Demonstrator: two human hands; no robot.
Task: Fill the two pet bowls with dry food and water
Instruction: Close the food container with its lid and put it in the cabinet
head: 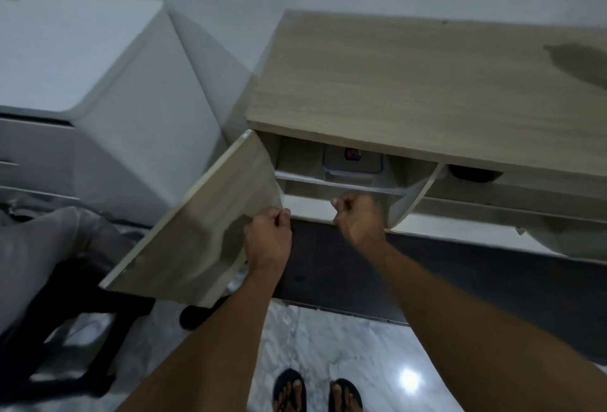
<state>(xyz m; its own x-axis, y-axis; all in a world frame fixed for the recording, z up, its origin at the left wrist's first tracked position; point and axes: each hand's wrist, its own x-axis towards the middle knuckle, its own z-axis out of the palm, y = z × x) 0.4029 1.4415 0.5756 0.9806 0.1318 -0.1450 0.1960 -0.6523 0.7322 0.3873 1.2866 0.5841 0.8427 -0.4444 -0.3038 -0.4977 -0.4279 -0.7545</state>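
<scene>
From the head camera we're looking down at a wooden cabinet [410, 83], its left compartment standing open. The left hand [267, 237] is at the free corner of the left door [197, 231], fingers [283, 214] curled round the edge and grasping it. That looks like a hold to keep the door wide so the shelves stay reachable. The right hand [358, 214] hangs in front of the cabinet's lower shelf, clenched into a loose fist, and nothing shows inside it. The right door [414, 196] stands edge-on just beside that fist, not touching it.

What about the task's things? The pet bowls are not in sight. On the cabinet's upper shelf, towards the back, sits a clear lidded container [353, 163] with blue clips and a sticker. I'd guess it's the dry food store, though the contents can't be made out. In the cabinet's right-hand compartment there's a dark rounded object [473, 173], too shadowed to name.

A white appliance [82, 67] stands left of the cabinet. Sandalled feet [289, 392] stand on the marble floor [345, 346] in front of it. This is the fetching stage, and nothing is filled yet.
</scene>
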